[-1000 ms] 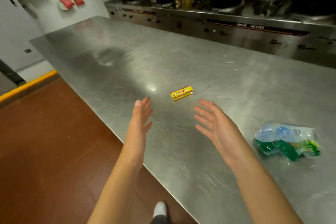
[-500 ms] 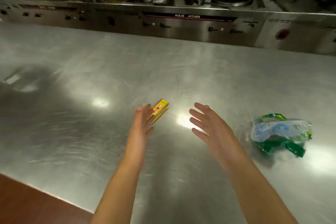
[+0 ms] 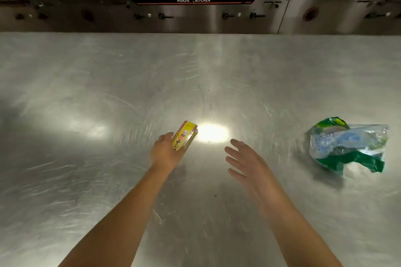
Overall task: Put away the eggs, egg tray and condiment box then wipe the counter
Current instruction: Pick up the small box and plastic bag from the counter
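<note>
Yellow, the small cardboard condiment box (image 3: 184, 135) lies mid-table on the steel table (image 3: 86, 84), left hand (image 3: 166, 151) touching it; grip unclear. Right hand (image 3: 249, 166) hovers spread, holding nothing. The smooth steel may let the box slide away.

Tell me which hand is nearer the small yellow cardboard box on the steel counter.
Left. The left hand is at the small yellow cardboard box, gripping it; the right hand hovers open to the box's right, apart from it.
</note>
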The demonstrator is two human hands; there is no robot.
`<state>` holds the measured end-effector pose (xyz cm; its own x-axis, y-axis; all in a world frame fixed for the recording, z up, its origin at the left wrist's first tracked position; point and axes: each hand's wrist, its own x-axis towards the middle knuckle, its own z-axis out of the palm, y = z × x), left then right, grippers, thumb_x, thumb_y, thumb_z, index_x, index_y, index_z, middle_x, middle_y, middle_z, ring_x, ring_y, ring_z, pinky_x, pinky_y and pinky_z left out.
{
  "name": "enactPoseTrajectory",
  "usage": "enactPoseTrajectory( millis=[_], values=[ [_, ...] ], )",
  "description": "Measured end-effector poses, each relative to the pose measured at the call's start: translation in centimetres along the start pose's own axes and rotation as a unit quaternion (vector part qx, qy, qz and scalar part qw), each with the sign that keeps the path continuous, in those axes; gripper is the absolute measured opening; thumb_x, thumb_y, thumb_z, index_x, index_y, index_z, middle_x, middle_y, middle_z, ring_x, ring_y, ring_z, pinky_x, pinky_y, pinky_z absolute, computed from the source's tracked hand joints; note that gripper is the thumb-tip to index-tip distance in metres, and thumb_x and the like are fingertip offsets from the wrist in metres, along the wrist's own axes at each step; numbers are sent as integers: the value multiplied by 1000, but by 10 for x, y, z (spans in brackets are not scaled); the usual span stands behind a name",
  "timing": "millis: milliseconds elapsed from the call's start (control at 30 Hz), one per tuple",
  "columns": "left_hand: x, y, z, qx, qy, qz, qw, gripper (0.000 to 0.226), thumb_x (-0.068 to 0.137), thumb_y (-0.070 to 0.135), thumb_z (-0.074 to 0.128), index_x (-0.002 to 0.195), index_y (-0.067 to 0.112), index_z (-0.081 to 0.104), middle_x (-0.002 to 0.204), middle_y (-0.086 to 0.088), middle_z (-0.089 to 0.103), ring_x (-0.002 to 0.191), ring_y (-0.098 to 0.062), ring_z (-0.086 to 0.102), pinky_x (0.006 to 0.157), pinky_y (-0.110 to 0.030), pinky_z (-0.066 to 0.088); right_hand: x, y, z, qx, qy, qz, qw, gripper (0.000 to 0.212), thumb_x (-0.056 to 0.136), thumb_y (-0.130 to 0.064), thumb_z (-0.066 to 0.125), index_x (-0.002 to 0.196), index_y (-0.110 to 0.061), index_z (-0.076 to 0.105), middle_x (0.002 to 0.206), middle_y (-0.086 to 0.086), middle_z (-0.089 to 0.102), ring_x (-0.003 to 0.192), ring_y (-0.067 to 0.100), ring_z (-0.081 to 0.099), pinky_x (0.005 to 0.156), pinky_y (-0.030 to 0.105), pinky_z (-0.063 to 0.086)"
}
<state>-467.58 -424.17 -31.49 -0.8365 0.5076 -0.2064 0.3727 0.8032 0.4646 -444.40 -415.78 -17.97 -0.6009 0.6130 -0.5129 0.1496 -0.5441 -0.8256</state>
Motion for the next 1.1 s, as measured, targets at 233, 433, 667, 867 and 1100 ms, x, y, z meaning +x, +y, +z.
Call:
enactPoseTrajectory(
  millis=[233, 433, 667, 867, 1100],
  values=[
    [16, -4, 21, 71, -17, -16, 997, 60, 80, 33, 73, 133, 15, 50, 121, -16, 58, 114, -37, 56, 86, -41, 48, 4, 20, -11, 1, 18, 21, 1000, 32, 101, -31, 44, 131, -26, 56, 128, -3, 62, 123, 16, 56, 110, 40, 41],
    [7, 10, 16, -16, 11, -14, 1000, 66, 82, 36, 73, 138, 14, 47, 119, -11, 66, 107, -34, 63, 83, -40, 50, -2, 24, -29, -3, 29, 10, 1000, 35, 101, -30, 42, 135, -26, 52, 132, -2, 58, 125, 17, 54, 109, 38, 40],
    [-56, 78, -6, -283, 13, 9, 959, 72, 82, 24, 80, 144, 18, 44, 119, 0, 64, 86, -5, 62, 72, -18, 44, -13, -3, -67, 21, 52, -25, 998, 34, 104, -31, 38, 134, -24, 51, 131, 0, 58, 121, 19, 54, 104, 36, 41],
    [-152, 138, -30, -438, 10, 49, 898, 62, 81, 16, 81, 135, 26, 50, 115, 6, 67, 103, -10, 66, 90, -29, 50, -39, -25, -113, 11, 55, -49, 997, 36, 103, -32, 40, 136, -22, 53, 135, 2, 59, 124, 21, 55, 104, 38, 44],
    [-248, 194, 4, -585, 15, 10, 811, 50, 83, 8, 77, 121, 33, 58, 109, 7, 74, 98, -10, 72, 70, -14, 53, -53, -44, -175, 3, 37, -52, 998, 33, 102, -32, 43, 133, -25, 54, 132, 2, 60, 120, 20, 56, 102, 40, 45]
  ],
)
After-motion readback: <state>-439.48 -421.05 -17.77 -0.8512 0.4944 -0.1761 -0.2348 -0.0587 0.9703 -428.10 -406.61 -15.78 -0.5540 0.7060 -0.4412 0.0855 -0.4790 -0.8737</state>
